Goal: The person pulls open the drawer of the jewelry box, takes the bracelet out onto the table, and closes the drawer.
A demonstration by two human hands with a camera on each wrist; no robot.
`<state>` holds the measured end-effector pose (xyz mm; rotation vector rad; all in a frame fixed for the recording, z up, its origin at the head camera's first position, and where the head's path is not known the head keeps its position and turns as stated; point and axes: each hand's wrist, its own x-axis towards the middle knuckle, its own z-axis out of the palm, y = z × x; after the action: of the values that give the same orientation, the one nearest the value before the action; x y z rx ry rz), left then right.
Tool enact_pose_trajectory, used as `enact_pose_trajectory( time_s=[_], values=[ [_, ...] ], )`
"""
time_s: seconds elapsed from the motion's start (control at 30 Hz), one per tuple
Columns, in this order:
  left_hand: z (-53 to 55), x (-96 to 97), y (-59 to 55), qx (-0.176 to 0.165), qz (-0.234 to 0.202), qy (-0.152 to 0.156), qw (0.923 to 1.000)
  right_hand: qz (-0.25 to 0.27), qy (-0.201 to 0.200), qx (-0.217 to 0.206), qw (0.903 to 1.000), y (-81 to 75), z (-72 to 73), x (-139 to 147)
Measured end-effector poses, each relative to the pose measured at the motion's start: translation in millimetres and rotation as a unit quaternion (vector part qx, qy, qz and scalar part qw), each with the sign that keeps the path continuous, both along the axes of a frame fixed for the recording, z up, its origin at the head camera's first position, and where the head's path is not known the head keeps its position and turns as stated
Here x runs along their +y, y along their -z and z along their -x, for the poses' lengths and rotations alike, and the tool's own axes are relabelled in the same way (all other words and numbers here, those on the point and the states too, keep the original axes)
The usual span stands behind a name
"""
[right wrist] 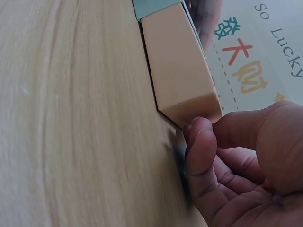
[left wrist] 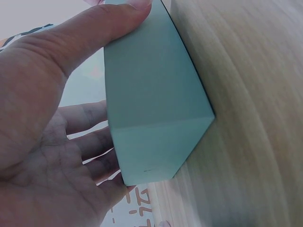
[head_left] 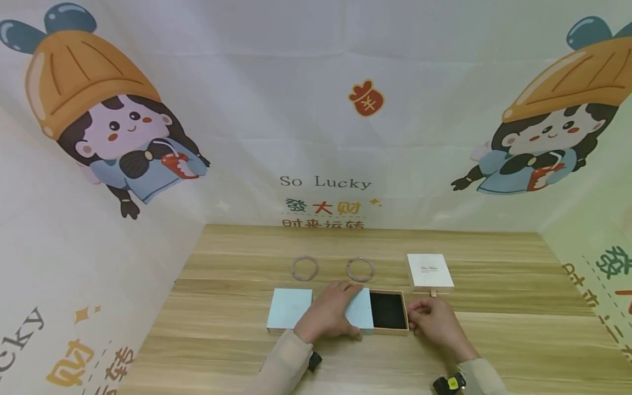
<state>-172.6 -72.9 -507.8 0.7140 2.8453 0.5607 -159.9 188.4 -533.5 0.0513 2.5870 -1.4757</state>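
Note:
A light blue drawer box stands on the table with its sleeve point(head_left: 364, 311) around a partly slid-out tan drawer point(right wrist: 177, 56), which has a black lining inside. My left hand point(head_left: 329, 314) grips the sleeve from above, thumb along the near side and fingers at the far side. At the drawer's right end, the thumb and forefinger of my right hand point(head_left: 438, 323) pinch together against the end wall; whatever lies between those fingertips is hidden. A second light blue box point(head_left: 290, 307), closed, sits just left of the first, partly behind my left hand.
Two thin, pale purplish bangles point(head_left: 305, 268) lie behind the blue boxes. A white box point(head_left: 429, 271) with printed lettering and a small pull tab point(head_left: 433, 293) stands at the back right. Printed cloth point(head_left: 316, 109) walls in the wooden table point(head_left: 222, 307) at the back and sides.

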Motion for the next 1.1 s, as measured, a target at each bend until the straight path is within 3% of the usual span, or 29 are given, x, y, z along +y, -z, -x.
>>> enact_pose_trajectory(
  time_s=[1.1],
  values=[
    [2.8, 1.6, 1.0, 0.012, -0.001, 0.006, 0.9999, 0.072, -0.020, 0.000, 0.9972, 4.3, 2.8, -42]
  ],
)
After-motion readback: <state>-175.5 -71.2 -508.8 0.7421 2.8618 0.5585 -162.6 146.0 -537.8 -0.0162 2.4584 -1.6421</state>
